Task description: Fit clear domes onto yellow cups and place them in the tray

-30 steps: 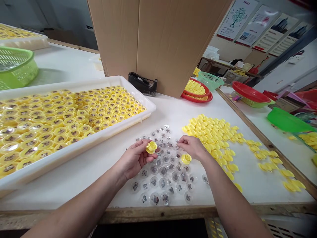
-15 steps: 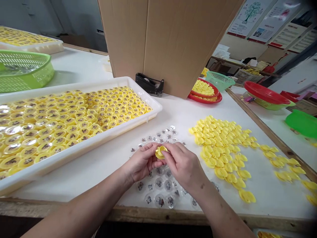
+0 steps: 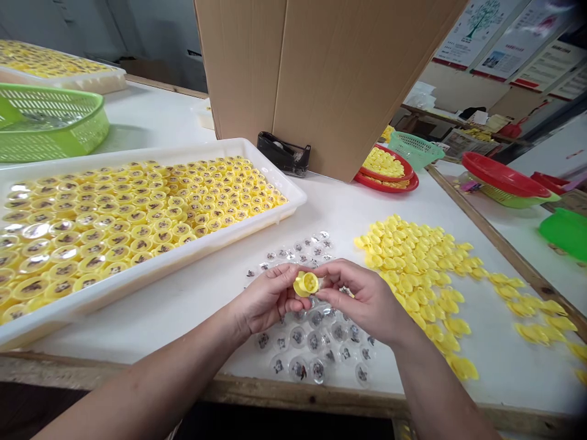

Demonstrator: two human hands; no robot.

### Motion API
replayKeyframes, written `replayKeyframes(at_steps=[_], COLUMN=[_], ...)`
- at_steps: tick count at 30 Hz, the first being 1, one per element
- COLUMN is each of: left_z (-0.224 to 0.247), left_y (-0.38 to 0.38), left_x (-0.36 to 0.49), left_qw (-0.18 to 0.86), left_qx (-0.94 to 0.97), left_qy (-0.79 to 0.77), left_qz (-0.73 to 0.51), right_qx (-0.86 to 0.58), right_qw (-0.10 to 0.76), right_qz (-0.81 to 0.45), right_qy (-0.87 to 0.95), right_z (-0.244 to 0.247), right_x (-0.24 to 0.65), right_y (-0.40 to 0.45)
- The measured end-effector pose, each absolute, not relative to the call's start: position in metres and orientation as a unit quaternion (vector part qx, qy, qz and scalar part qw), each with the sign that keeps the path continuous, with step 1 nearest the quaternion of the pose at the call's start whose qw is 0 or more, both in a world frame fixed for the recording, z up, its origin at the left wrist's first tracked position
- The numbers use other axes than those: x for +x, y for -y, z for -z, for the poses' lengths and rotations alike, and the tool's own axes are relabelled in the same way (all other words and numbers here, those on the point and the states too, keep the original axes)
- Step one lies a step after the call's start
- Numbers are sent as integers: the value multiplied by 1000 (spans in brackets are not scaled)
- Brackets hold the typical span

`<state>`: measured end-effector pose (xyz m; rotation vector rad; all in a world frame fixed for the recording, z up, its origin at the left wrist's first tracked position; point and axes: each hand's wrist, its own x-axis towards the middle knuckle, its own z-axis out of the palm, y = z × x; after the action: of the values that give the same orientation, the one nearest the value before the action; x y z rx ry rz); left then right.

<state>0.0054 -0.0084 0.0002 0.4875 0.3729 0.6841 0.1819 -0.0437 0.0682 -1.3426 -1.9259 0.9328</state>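
A small yellow plastic piece, with a round cup and a wider rim, is pinched between the thumb and fingers of my left hand. The hollow of the cup faces up and to the right. Close against its right side is my right hand, thumb and forefinger bent towards each other; something pale or see-through seems to sit between their tips, too small to name. Under both hands lie many clear round discs with small printed pictures. Many loose yellow plastic pieces are heaped on the table to the right.
On the left stands a long white tray packed with yellow pieces bearing printed discs. A black tape dispenser sits before a tall cardboard box. Beyond are a green basket and red plates. A wooden edge runs along the front.
The yellow piece has turned so its hollow shows more. My right fingers have drawn back to the right from on top of it. The whole view has shifted slightly.
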Motion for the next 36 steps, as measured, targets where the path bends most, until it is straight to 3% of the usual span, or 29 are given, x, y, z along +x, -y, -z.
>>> replayKeyframes(at_steps=[5,14,27,36], left_z=[1,1,-1,1], left_y=[9,9,9,9], left_x=[5,6,6,6], left_qw=[892,899,901,893], left_qx=[241,246,240,265], left_qy=[-185,-172,-179,-195], left_qz=[-333,-317,-313,-308], right_qx=[-507,-457,-481,-480], right_qw=[341,258,280,238], right_qz=[-346,-159,-141,-164], right_qy=[711,836,819,828], right_z=[-63,-74,-62,-68], right_x=[178,175,173,175], right_y=[44,47,47,54])
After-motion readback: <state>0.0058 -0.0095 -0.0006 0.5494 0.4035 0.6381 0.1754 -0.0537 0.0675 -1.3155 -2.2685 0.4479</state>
